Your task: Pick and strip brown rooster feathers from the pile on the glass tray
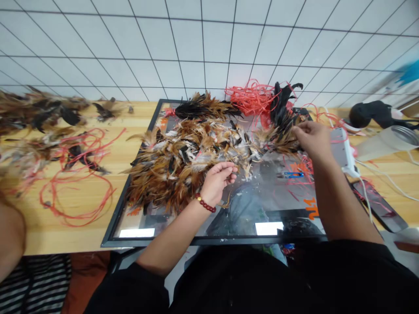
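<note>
My left hand point(218, 182), with a dark red bead bracelet point(206, 204) at its wrist, is closed in a pinch at the right edge of a large pile of brown and white feathers point(176, 161). What it pinches, if anything, is too small to name. Further right, my right hand point(313, 136) is closed, fingertips at a cluster of brown and black feathers point(283, 131). Its fingertips hide whatever lies between them. Blue thread snips point(293, 175) lie on the glass below that hand.
A glass-topped board with a black frame point(209, 240) rests on the wooden table point(81, 237). Tangled pink ribbon point(250, 99) and a dark feather bundle point(203, 107) lie behind. A power strip point(343, 150), a phone point(381, 207) and a jar point(386, 143) are right; another person's arm point(11, 235) is left.
</note>
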Motion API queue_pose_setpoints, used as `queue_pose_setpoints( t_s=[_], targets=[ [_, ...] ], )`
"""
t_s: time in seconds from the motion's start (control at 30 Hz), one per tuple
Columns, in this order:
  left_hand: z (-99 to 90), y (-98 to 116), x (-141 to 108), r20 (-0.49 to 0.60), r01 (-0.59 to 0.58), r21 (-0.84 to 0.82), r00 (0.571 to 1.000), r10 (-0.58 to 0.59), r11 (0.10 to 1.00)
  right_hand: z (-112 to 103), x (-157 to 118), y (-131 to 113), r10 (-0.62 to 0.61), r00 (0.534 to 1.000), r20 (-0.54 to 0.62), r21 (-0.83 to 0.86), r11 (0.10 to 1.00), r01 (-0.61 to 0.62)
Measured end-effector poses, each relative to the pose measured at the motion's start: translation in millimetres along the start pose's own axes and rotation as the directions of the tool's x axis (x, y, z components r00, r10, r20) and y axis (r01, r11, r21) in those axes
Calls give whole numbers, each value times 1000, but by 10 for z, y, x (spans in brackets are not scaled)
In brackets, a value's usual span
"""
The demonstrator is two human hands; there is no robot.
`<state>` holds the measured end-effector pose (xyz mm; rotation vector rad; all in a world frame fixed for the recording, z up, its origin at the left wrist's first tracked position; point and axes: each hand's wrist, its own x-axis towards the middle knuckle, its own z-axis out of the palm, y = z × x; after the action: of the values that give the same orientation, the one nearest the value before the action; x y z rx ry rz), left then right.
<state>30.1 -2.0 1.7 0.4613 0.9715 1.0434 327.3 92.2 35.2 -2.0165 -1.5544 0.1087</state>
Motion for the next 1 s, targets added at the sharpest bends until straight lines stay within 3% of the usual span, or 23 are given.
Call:
queue_pose_setpoints(
  t_s=[0.07,0.1,0.17,0.23,0.3,0.37,0.47,0.63,0.8,0.87,1.0],
  targets=[
    [2,1,-1,-6,-28,-7,1000,28,1000,95,-63,-68,-164,986,35,-85,982,166],
    [2,-4,2,-10,-38,-5,999,38,999,179,-69,-113,-280,956,82,-154,945,290],
    [-3,-23,18,-20,-50,12,999,50,999,386,-22,-195,-472,848,241,-254,813,524],
    [-16,-44,44,-34,-60,35,998,61,998,578,89,-243,-530,770,354,-318,706,632],
    [-36,-54,73,-47,-67,51,996,69,996,681,219,-250,-506,767,395,-379,671,637],
    [-57,-49,97,-58,-80,50,995,83,996,658,321,-228,-484,792,371,-425,670,609],
    [-72,-31,113,-56,-115,40,992,117,993,458,353,-179,-520,829,206,-465,693,551],
    [-52,-49,130,-70,-168,59,983,172,984,193,113,-95,-495,860,122,-473,733,489],
    [-48,-73,190,-130,-243,84,959,252,966,243,-270,-175,-387,921,-42,-339,873,351],
    [-55,-68,210,-146,-288,85,943,297,954,350,-389,-320,-417,907,63,-241,875,419],
    [-82,-71,249,-136,-359,111,918,372,927,694,-466,-661,-531,804,268,-187,790,584]
  ],
)
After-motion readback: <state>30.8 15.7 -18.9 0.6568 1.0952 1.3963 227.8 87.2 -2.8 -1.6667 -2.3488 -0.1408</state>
